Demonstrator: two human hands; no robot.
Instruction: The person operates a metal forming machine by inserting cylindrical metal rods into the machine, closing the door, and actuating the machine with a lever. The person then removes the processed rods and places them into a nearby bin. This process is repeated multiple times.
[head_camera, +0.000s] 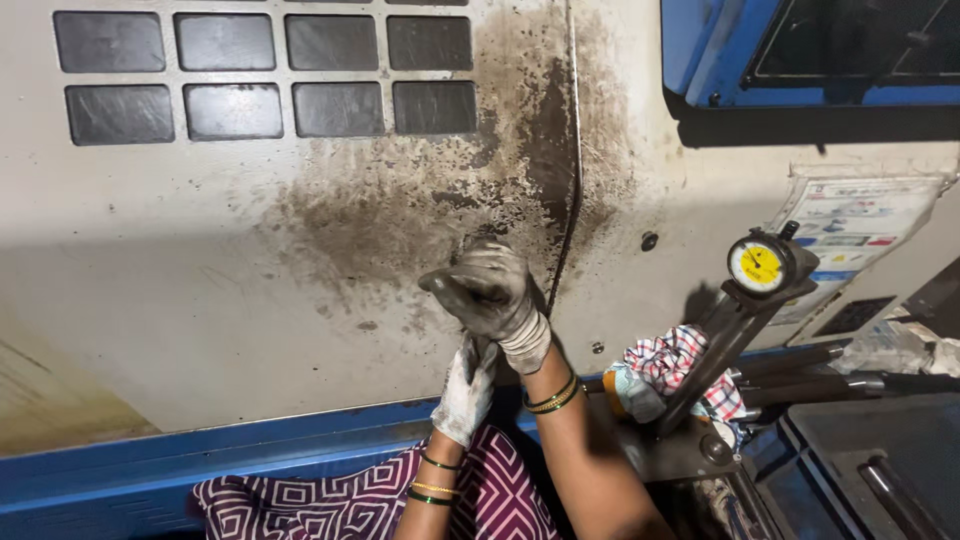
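Observation:
My right hand (487, 293) is raised in front of a stained cream machine panel (200, 260). It wears a dirty grey work glove, and its fingers are curled with nothing visible in them. My left hand (465, 392), in a whiter glove, sits just below it and pinches the ribbed cuff of the right glove (527, 343) at the wrist. Both forearms carry thin green and gold bangles. A dark oily smear (420, 205) covers the panel behind the hands.
A dial gauge with a yellow face (757, 265) stands on a dark metal stand to the right, with a checked cloth (672, 362) beside it. Dark metal bars (840, 385) lie further right. A blue rail (250, 450) runs along the panel's bottom edge.

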